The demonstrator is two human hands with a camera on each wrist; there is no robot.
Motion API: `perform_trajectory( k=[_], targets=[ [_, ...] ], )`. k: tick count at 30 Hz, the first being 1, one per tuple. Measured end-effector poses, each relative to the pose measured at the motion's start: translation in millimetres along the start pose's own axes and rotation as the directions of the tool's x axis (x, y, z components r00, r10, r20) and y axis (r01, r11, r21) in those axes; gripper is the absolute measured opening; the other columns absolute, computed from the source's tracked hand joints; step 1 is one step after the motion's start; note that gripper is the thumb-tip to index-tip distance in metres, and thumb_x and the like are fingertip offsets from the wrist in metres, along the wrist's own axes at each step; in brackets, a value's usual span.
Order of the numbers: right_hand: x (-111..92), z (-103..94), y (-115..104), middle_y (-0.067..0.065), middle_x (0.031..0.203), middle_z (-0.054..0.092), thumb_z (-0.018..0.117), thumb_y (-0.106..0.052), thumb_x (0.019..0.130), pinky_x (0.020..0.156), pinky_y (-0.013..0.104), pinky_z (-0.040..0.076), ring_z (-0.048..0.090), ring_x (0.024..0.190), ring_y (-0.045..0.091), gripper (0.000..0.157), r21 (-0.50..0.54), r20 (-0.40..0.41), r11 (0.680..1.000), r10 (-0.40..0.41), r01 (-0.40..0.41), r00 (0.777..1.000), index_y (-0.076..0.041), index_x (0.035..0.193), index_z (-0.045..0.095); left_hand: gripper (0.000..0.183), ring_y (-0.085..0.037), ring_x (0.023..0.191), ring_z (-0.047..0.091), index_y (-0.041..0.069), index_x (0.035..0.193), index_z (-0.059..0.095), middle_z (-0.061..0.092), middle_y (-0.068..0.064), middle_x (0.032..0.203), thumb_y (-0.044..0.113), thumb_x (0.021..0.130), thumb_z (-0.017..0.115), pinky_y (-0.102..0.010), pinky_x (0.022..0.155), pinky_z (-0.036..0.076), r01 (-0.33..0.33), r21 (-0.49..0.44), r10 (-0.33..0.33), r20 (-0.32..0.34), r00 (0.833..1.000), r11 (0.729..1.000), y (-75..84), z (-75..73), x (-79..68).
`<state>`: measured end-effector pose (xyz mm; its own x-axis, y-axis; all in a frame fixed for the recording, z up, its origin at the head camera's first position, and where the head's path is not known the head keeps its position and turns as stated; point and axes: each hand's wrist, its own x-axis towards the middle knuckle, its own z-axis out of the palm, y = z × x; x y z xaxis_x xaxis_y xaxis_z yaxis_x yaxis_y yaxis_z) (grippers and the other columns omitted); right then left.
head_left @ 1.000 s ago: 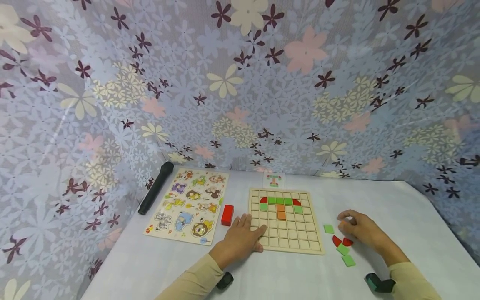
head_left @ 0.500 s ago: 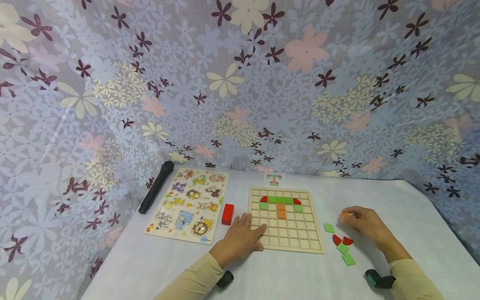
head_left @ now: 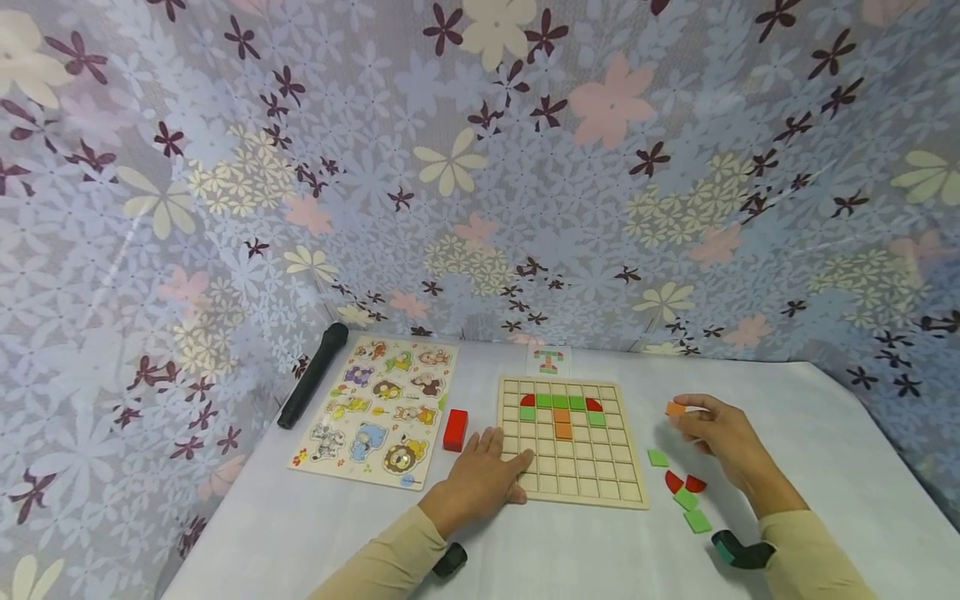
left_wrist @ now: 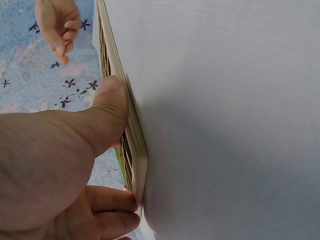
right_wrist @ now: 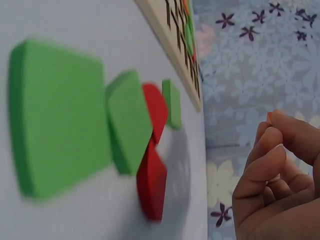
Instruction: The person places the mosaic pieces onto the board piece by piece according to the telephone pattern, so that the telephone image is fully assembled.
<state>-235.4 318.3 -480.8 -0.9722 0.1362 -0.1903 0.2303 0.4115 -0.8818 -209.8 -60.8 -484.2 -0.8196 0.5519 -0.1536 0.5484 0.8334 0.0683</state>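
Observation:
My right hand (head_left: 720, 437) pinches a small orange square tile (head_left: 675, 408) between thumb and index finger, raised to the right of the wooden grid board (head_left: 585, 468). In the right wrist view only a sliver of that orange tile (right_wrist: 270, 117) shows at the fingertips. My left hand (head_left: 477, 479) rests at the board's left front corner, fingers extended and thumb across its edge. Red quarter-round pieces (head_left: 528, 400), green tiles (head_left: 557, 401) and two orange tiles (head_left: 562, 430) sit in the board's far cells, forming a T-like shape.
Loose on the white table are three green tiles (head_left: 697, 522) and two red quarter-round pieces (head_left: 695, 483). A pattern card (head_left: 548, 361) lies behind the board. Leftward are a red block (head_left: 455, 430), an animal puzzle (head_left: 382, 408) and a black stick-like object (head_left: 311, 379).
My right hand has lifted the orange tile from near the loose pieces and moved it away from me and slightly left. My left hand and the board stay put.

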Motion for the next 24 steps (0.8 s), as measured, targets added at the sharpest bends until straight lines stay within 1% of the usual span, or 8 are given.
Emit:
perform_trajectory(
  k=[3,7,11,15,17,21,24],
  targets=[
    [-0.6,4.4,-5.8,-0.004,0.09,0.068,0.072,-0.026,0.097,0.066,0.032,0.053,0.064,0.08,0.019,0.059,0.051,0.017,0.998,-0.032,0.031,0.999,0.0,0.143,0.046,0.067,-0.039,0.151,0.031,0.035,0.154,0.045,0.036,-0.025,0.16,0.053,0.093,0.064,-0.051,0.123,0.025,-0.004,0.003,0.004,0.002,1.0,1.0,0.5,-0.4,0.2],
    [-1.3,14.3,-14.8,-0.008,0.091,0.07,0.072,-0.026,0.096,0.07,0.031,0.055,0.066,0.083,0.018,0.058,0.103,0.066,0.992,-0.075,0.068,0.995,-0.001,0.142,0.047,0.066,-0.04,0.15,0.032,0.034,0.154,0.045,0.036,-0.025,0.16,0.052,0.093,0.063,-0.052,0.123,0.025,-0.006,0.004,0.006,0.003,1.0,1.0,0.6,-1.5,0.0],
    [-1.5,31.4,-25.3,-0.005,0.094,0.069,0.071,-0.022,0.096,0.067,0.032,0.054,0.066,0.082,0.019,0.057,0.15,0.117,0.986,-0.097,0.079,0.988,0.0,0.143,0.047,0.066,-0.04,0.151,0.031,0.034,0.154,0.046,0.036,-0.025,0.16,0.051,0.093,0.064,-0.052,0.123,0.025,-0.007,0.005,0.007,0.003,1.0,1.0,0.2,-4.2,-0.1],
    [-1.8,51.9,-34.3,0.005,0.092,0.069,0.071,-0.017,0.096,0.062,0.032,0.048,0.06,0.075,0.019,0.056,0.181,0.175,0.98,-0.112,0.079,0.978,0.0,0.144,0.047,0.067,-0.039,0.151,0.03,0.034,0.154,0.046,0.035,-0.025,0.16,0.051,0.093,0.064,-0.052,0.123,0.024,-0.001,-0.011,0.002,0.009,1.0,1.0,0.4,-6.0,-0.7],
    [-1.7,62.1,-37.1,0.008,0.091,0.068,0.071,-0.016,0.096,0.06,0.032,0.045,0.055,0.071,0.019,0.055,0.19,0.212,0.978,-0.126,0.086,0.969,0.001,0.143,0.047,0.067,-0.039,0.151,0.031,0.034,0.154,0.046,0.035,-0.025,0.16,0.051,0.092,0.065,-0.052,0.123,0.024,0.0,-0.015,0.0,0.011,1.0,1.0,0.5,-6.0,-1.1],
    [-1.6,80.2,-39.6,0.007,0.089,0.068,0.071,-0.015,0.095,0.056,0.031,0.039,0.049,0.067,0.017,0.052,0.195,0.283,0.978,-0.132,0.078,0.95,0.001,0.138,0.047,0.067,-0.04,0.15,0.032,0.033,0.154,0.046,0.036,-0.025,0.16,0.051,0.092,0.064,-0.052,0.123,0.025,-0.005,-0.008,0.005,0.007,1.0,1.0,0.5,-5.3,-1.6],
    [-1.5,92.4,-40.1,0.005,0.078,0.062,0.069,-0.011,0.095,0.053,0.029,0.035,0.043,0.06,0.015,0.047,0.173,0.326,0.981,-0.136,0.083,0.935,0.002,0.135,0.048,0.067,-0.04,0.15,0.033,0.034,0.154,0.046,0.037,-0.025,0.159,0.052,0.092,0.064,-0.052,0.122,0.026,-0.007,0.003,0.007,0.002,1.0,1.0,0.7,-4.7,-1.6]
  ],
)
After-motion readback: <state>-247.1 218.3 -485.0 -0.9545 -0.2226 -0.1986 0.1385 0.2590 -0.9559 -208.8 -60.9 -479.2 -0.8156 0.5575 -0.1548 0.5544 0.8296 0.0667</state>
